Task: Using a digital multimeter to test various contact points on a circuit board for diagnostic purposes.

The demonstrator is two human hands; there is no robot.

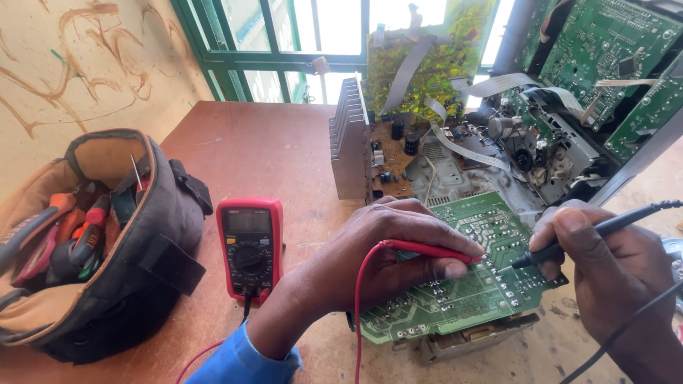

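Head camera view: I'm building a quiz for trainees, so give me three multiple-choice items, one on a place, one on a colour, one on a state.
1. Where does the red-cased multimeter lie?
A. between the open dark fabric tool bag and the green circuit board
B. inside the bag
C. on the board

2. What colour is the probe in the left hand?
A. black
B. red
C. yellow

3. How is the thin black probe in the right hand placed?
A. lying on the table
B. tip down at the board
C. stowed in the bag

Answers: 1 A, it lies on the brown table between them. 2 B, the red probe sits under the fingers. 3 B, its tip meets the solder side.
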